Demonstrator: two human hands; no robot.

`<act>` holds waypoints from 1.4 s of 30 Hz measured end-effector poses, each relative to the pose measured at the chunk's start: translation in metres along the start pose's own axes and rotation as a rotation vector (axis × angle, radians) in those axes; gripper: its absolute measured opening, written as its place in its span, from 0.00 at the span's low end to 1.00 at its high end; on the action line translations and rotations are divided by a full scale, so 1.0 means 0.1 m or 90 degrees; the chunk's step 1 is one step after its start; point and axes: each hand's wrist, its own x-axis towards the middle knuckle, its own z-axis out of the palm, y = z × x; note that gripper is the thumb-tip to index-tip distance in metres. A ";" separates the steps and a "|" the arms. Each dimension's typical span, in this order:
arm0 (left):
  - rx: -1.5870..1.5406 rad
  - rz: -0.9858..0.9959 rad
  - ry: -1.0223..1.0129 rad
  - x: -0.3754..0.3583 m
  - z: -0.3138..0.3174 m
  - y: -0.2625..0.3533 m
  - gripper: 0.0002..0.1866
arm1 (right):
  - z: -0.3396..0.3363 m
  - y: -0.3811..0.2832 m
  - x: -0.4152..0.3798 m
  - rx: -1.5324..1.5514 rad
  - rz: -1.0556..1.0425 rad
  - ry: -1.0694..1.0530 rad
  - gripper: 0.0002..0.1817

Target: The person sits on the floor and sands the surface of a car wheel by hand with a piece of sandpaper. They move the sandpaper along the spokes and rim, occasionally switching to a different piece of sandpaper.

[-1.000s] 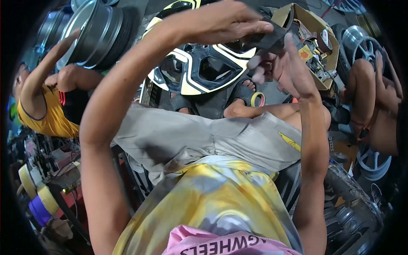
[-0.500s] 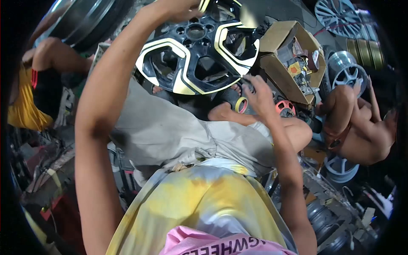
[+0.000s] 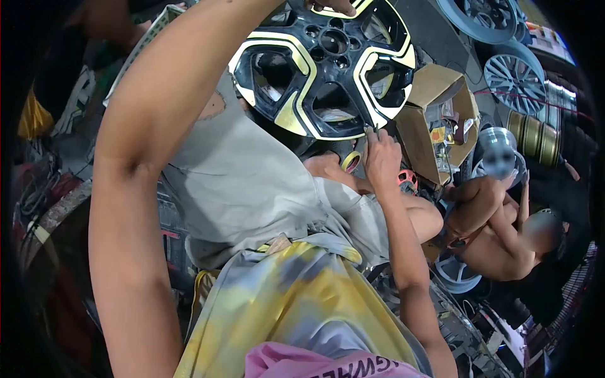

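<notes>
A black wheel [image 3: 332, 94] with pale yellow and white bands on its spokes lies tilted over my lower legs. At the top edge of the view my left hand [image 3: 334, 6] is partly cut off, its bent fingers gripping the far part of the wheel. My right hand [image 3: 382, 154] is at the wheel's near right edge, fingers pinched together around a small dark thing too small to name. The fingertips are right at the rim's end of a spoke.
An open cardboard box [image 3: 409, 135] with mixed small items stands right of the wheel. A yellow tape roll [image 3: 351, 162] and a red round object [image 3: 408, 181] lie near my foot. Another person [image 3: 498, 220] crouches at the right beside a silver wheel [image 3: 498, 151]; more wheels are behind.
The view has shifted, so the wheel appears farther right. My right hand's fingers have closed together against the rim. My left hand shows farther right at the top.
</notes>
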 end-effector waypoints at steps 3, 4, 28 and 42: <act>0.043 0.005 0.071 0.21 0.10 -0.14 0.29 | 0.03 -0.23 -0.03 0.043 -0.088 0.007 0.16; 0.042 0.003 0.073 0.21 0.08 -0.18 0.29 | -0.04 -0.35 -0.05 0.092 -0.061 -0.021 0.19; -0.013 0.022 0.036 0.26 0.13 -0.21 0.29 | 0.09 -0.04 0.03 0.064 -0.028 -0.007 0.18; -0.026 0.002 0.019 0.11 0.09 -0.23 0.30 | -0.12 0.12 0.39 0.114 -0.027 -0.103 0.08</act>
